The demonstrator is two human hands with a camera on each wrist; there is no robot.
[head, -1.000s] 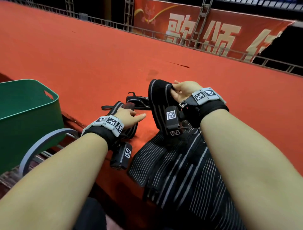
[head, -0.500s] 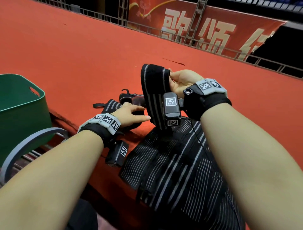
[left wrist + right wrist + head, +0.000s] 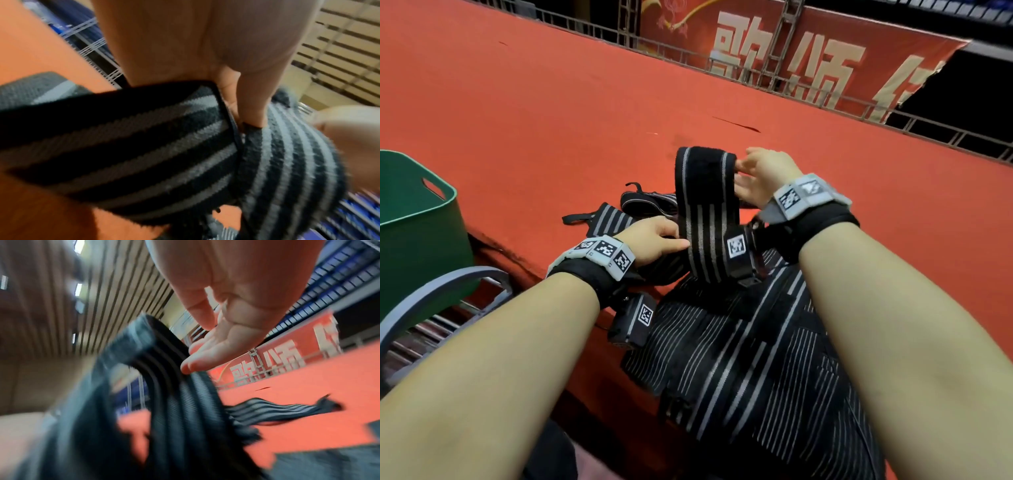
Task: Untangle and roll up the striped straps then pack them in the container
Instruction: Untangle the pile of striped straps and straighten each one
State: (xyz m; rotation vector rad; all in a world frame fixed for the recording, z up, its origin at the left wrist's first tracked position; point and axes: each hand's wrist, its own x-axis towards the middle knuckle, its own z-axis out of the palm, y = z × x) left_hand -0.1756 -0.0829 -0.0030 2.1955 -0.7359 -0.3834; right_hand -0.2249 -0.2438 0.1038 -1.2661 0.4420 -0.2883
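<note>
Right wrist view is smeared with blur, yet the right hand (image 3: 222, 331) shows straight fingers resting against the raised strap (image 3: 707, 205), gripping nothing. Left hand (image 3: 654, 238) pinches that strap lower down, thumb pressed into its fold. More straps (image 3: 750, 370) lie heaped on the red carpet (image 3: 551, 120). At the frame's left edge the green tub (image 3: 417, 219) is cut off, its inside hidden.
</note>
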